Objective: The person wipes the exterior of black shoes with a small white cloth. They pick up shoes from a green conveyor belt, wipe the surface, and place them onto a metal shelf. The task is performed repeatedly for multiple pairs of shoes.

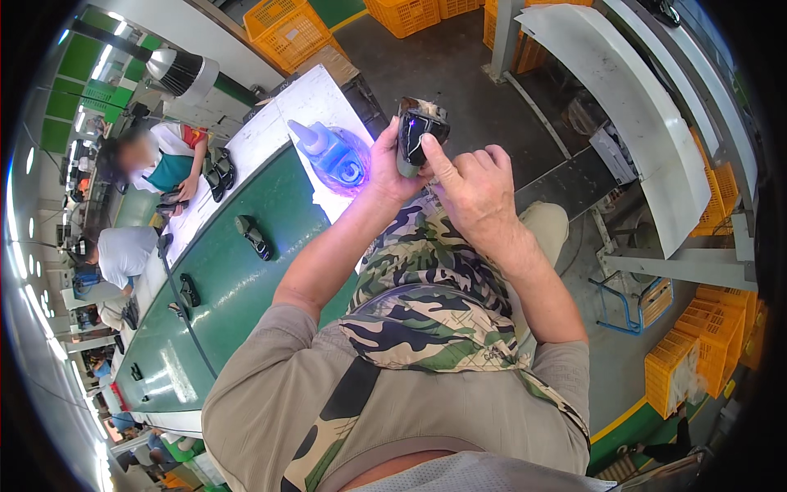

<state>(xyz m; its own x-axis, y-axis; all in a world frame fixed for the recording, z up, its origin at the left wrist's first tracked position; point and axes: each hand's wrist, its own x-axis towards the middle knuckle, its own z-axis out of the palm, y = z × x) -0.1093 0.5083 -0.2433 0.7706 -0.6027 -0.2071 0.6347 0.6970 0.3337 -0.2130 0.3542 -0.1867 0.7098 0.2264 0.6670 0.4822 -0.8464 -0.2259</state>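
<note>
A glossy black shoe (412, 131) is held aloft between a worker's two hands, just beyond the right edge of a white worktop (332, 92). The left hand (388, 170) clasps it from the left side and below. The right hand (477, 195) comes in from the right, index finger stretched onto the shoe's shiny upper and other fingers loosely bent; whether its thumb also grips cannot be told. Near the worktop's right edge, left of the left hand, stands a blue bottle (316, 141) with a pointed nozzle, under violet light. Along the green belt (220, 283) lie dark sandals (254, 238), while across it a co-worker in a green apron (166, 170) handles footwear beside a black pair (219, 173) set on the white border.
</note>
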